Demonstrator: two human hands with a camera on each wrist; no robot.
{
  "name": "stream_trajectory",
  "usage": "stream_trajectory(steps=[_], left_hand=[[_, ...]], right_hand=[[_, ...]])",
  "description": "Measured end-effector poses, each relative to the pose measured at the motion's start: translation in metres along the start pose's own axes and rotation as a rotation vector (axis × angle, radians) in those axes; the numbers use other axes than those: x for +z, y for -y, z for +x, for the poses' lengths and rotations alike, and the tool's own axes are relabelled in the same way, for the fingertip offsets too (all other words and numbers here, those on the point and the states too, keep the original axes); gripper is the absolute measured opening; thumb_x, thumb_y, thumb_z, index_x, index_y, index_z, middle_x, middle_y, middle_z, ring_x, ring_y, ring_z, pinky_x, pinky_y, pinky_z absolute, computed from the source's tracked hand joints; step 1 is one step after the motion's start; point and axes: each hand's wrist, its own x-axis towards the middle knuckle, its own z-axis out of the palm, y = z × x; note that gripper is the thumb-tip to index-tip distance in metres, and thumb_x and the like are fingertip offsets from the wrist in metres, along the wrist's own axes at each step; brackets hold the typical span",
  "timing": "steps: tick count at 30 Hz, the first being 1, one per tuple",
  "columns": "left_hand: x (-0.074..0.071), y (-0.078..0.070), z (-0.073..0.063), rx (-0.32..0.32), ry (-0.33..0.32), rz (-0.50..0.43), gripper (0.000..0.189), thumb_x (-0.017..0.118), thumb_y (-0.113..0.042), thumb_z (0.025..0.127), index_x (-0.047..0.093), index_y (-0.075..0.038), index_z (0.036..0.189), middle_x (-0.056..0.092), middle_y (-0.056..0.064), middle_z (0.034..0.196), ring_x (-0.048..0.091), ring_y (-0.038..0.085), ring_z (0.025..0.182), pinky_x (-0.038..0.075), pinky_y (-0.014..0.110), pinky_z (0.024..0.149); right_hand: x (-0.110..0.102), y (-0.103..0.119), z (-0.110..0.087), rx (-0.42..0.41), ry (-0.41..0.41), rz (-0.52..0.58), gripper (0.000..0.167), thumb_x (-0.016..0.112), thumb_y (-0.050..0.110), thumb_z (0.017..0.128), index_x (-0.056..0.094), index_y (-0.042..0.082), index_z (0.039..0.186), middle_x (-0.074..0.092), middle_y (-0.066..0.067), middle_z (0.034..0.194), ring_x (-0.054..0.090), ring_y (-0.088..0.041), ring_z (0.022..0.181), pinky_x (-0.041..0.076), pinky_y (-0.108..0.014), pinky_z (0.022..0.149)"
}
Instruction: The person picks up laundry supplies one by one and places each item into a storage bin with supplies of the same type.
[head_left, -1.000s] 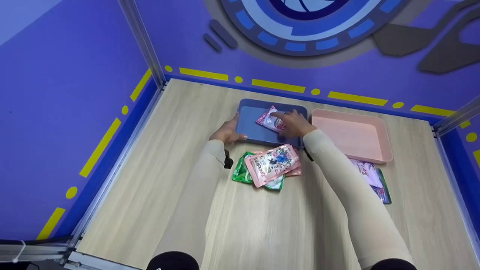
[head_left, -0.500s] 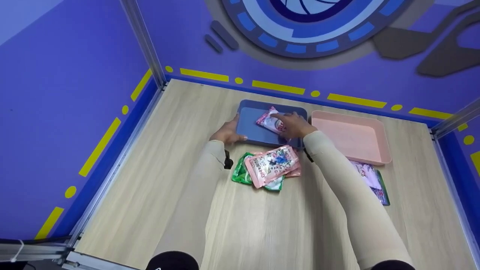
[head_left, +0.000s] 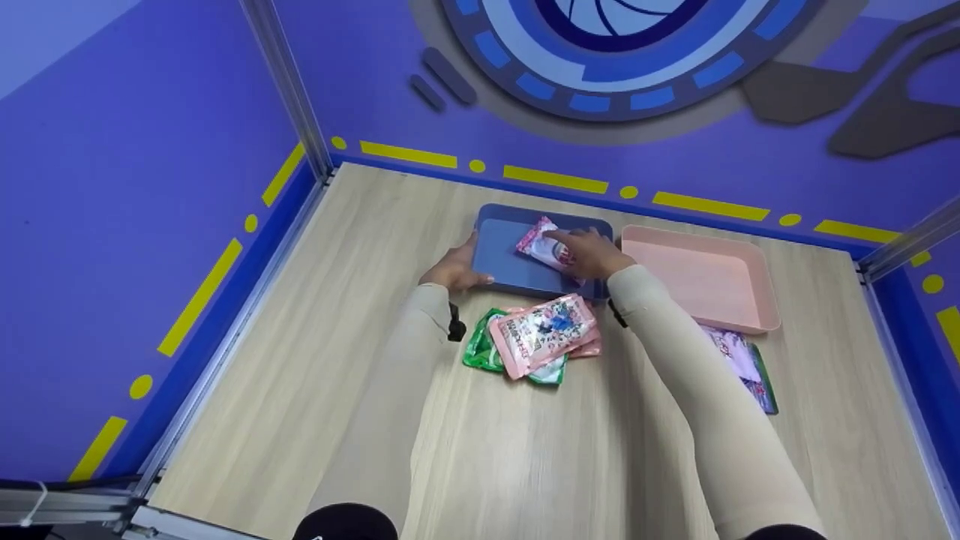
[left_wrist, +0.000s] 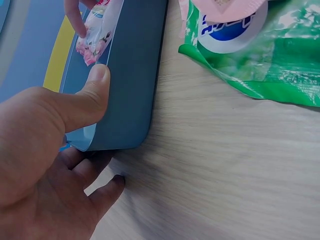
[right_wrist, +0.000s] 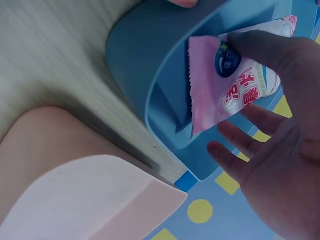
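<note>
A blue-grey tray sits at the back of the table. My left hand grips its near left corner; in the left wrist view the thumb lies on the rim and the fingers are outside the wall. Inside the tray, a pink-and-white sealed packet with red lettering leans at a slant. My right hand holds this packet, thumb on one side and fingers at the other edge. Part of the packet is hidden by the hand in the head view.
A pink tray stands right beside the blue-grey one. In front of the blue-grey tray lies a pile of pink pouches and green pouches. Purple and green pouches lie before the pink tray. Purple panels surround the wooden table.
The head view has tilted slightly, shifting the whole scene a little downward. The packet has moved slightly right within the tray along with the right hand; the left hand keeps its place.
</note>
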Motion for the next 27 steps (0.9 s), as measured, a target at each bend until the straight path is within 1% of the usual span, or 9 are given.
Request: stream_trajectory(steps=[3,9,13,18,22,25,27], left_hand=[[0.0,-0.001,0.001,-0.002,0.004,-0.007,0.104,0.074,-0.027,0.097,-0.002,-0.017,0.167,0.016,0.015,0.171,0.018,0.032,0.156,0.018,0.044,0.126],[0.0,-0.003,0.002,0.004,0.004,-0.008,0.104,0.074,-0.025,0.097,-0.003,-0.016,0.167,0.016,0.015,0.17,0.018,0.032,0.156,0.019,0.044,0.126],[0.0,-0.003,0.002,0.007,0.004,0.0,0.105,0.075,-0.027,0.096,-0.003,-0.017,0.167,0.017,0.016,0.17,0.02,0.032,0.155,0.02,0.044,0.125],[-0.001,-0.002,0.002,0.009,0.007,0.011,0.106,0.075,-0.029,0.096,-0.003,-0.018,0.167,0.018,0.016,0.17,0.021,0.033,0.155,0.022,0.046,0.125],[-0.001,-0.001,0.001,0.002,0.017,0.013,0.104,0.073,-0.029,0.097,-0.004,-0.018,0.166,0.016,0.014,0.17,0.019,0.032,0.155,0.021,0.046,0.125],[-0.001,0.0,0.0,-0.002,0.017,0.013,0.105,0.073,-0.029,0.097,-0.004,-0.018,0.166,0.014,0.014,0.171,0.018,0.032,0.156,0.02,0.045,0.125],[0.0,0.002,0.0,0.004,0.014,0.013,0.105,0.074,-0.029,0.097,-0.004,-0.017,0.166,0.015,0.014,0.171,0.018,0.033,0.156,0.019,0.045,0.126]], right_hand=[[-0.001,-0.002,0.0,0.019,0.001,-0.015,0.072,0.069,0.017,0.1,0.035,0.034,0.16,0.044,-0.023,0.156,0.033,-0.056,0.141,0.027,-0.079,0.108],[-0.004,-0.004,-0.002,0.032,-0.007,-0.032,0.068,0.066,0.02,0.102,0.035,0.033,0.16,0.044,-0.023,0.156,0.033,-0.056,0.142,0.029,-0.079,0.106],[-0.005,-0.006,-0.003,0.031,-0.007,-0.029,0.067,0.066,0.021,0.102,0.035,0.032,0.161,0.043,-0.024,0.156,0.032,-0.057,0.141,0.033,-0.078,0.105],[-0.005,-0.007,-0.006,0.02,-0.019,-0.011,0.065,0.066,0.02,0.101,0.038,0.029,0.16,0.041,-0.025,0.157,0.031,-0.058,0.142,0.033,-0.077,0.106],[-0.005,-0.007,-0.008,0.021,-0.018,-0.001,0.064,0.065,0.021,0.102,0.038,0.028,0.16,0.039,-0.025,0.158,0.029,-0.057,0.143,0.029,-0.079,0.106],[-0.003,-0.008,-0.009,0.036,-0.007,0.01,0.065,0.065,0.022,0.101,0.038,0.03,0.16,0.037,-0.024,0.16,0.027,-0.055,0.145,0.03,-0.079,0.106],[-0.002,-0.008,-0.01,0.04,-0.004,0.019,0.066,0.067,0.022,0.1,0.04,0.03,0.159,0.037,-0.023,0.16,0.028,-0.053,0.144,0.033,-0.077,0.106]])
